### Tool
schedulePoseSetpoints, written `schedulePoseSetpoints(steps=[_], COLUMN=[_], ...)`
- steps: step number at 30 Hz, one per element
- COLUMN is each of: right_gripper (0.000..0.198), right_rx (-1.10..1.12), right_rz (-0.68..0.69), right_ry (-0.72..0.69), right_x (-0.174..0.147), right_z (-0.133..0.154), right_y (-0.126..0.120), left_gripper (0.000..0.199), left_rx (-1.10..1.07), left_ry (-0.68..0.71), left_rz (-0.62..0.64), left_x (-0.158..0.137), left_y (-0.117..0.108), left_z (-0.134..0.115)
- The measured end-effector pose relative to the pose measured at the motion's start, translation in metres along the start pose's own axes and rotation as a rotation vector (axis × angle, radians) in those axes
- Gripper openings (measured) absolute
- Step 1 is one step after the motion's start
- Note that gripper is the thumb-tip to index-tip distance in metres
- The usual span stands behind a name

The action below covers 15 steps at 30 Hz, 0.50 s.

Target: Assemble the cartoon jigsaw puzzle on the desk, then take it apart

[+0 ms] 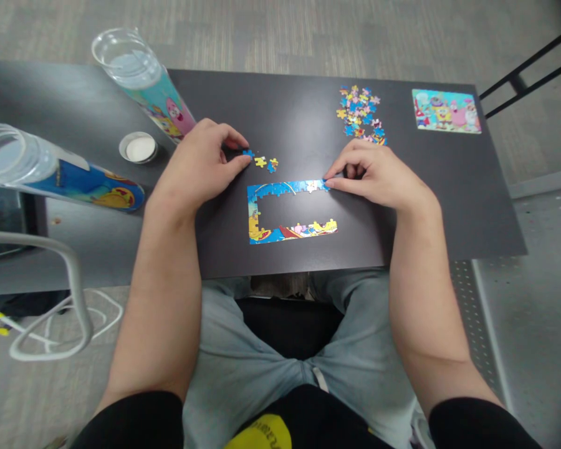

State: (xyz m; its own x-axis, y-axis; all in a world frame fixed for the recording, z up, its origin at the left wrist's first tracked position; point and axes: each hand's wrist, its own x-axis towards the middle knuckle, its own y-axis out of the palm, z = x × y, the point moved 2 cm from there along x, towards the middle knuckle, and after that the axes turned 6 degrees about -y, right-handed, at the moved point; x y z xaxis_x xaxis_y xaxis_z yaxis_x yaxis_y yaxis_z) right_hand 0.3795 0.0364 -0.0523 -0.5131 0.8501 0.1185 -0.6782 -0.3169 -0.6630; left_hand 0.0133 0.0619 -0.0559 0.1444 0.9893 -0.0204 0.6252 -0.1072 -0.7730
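Note:
A partly joined jigsaw puzzle point(271, 235) lies on the dark table, its top, left and bottom borders linked and its right side open. My right hand point(376, 171) pinches a small blue puzzle piece point(326, 183) at the right end of the top border. Above the puzzle's left corner, my left hand point(201, 159) has thumb and forefinger on a blue puzzle piece point(248, 153). Beside those fingertips lie a yellow puzzle piece point(260, 161) and a blue-and-yellow puzzle piece point(273, 165). A pile of loose puzzle pieces point(358, 112) sits beyond my right hand.
A cartoon picture card point(446, 112) lies at the table's far right. Two clear-topped cylinders with cartoon wraps, one teal point(144, 87) and one blue point(70, 174), stand at the left, near a small round white-filled lid point(139, 148). A white curved tube point(75, 280) is at lower left.

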Motion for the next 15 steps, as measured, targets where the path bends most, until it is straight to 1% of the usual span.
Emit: schedulePoseSetpoints(steps=[6,11,15], right_gripper=[0.015,0.01,0.009], right_rx=[0.036,0.055,0.071], right_rz=[0.014,-0.016,-0.037], right_ry=[-0.023,-0.021,0.006], right_x=[0.002,0.001,0.001], right_z=[-0.004,-0.007,-0.01], right_y=[0.0,0.001,0.002], left_gripper=[0.039,0.037,0.032], left_rx=[-0.002,-0.046,-0.096], left_ry=[-0.038,-0.091,-0.068], left_rz=[0.025,0.033,0.022], left_x=[-0.001,-0.006,-0.005], left_y=[-0.001,-0.002,0.001], left_z=[-0.006,-0.011,-0.011])
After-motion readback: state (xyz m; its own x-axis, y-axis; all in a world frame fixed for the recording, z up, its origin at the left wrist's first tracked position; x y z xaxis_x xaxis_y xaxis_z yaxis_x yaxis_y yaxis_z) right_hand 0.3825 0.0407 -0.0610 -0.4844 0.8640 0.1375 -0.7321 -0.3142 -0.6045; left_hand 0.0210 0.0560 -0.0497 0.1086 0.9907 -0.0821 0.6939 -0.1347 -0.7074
